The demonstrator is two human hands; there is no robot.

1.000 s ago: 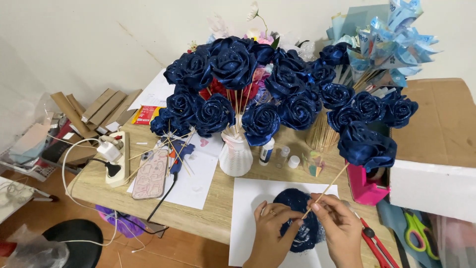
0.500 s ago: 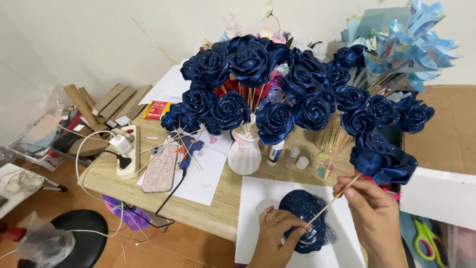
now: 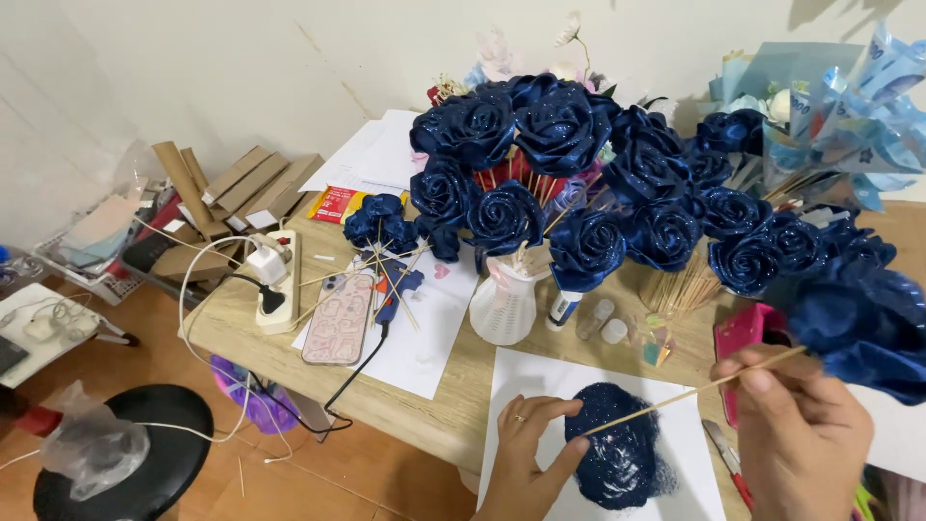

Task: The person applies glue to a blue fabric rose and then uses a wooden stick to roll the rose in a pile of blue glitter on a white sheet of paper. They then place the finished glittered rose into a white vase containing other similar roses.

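My right hand (image 3: 803,434) grips a thin wooden stick (image 3: 675,397) that carries a dark blue glittery fabric rose (image 3: 863,323) at its far end, at the right edge. My left hand (image 3: 529,453) rests flat on a white paper sheet (image 3: 526,381), fingers touching the edge of a pile of dark blue glitter (image 3: 617,453). The stick's near tip points over that pile. A white vase (image 3: 503,304) behind the paper holds several finished blue roses (image 3: 540,145) on sticks.
A wooden table (image 3: 241,333) carries a phone in a patterned case (image 3: 340,318), a white power strip (image 3: 275,280) with cables, a blue glue gun (image 3: 395,287), loose sticks and small bottles (image 3: 598,316). A pink box (image 3: 743,333) sits right. A black stool (image 3: 125,463) stands lower left.
My right hand has lifted the stick and rose up and to the right, away from the glitter pile. My left hand stays on the paper. The view has shifted closer.
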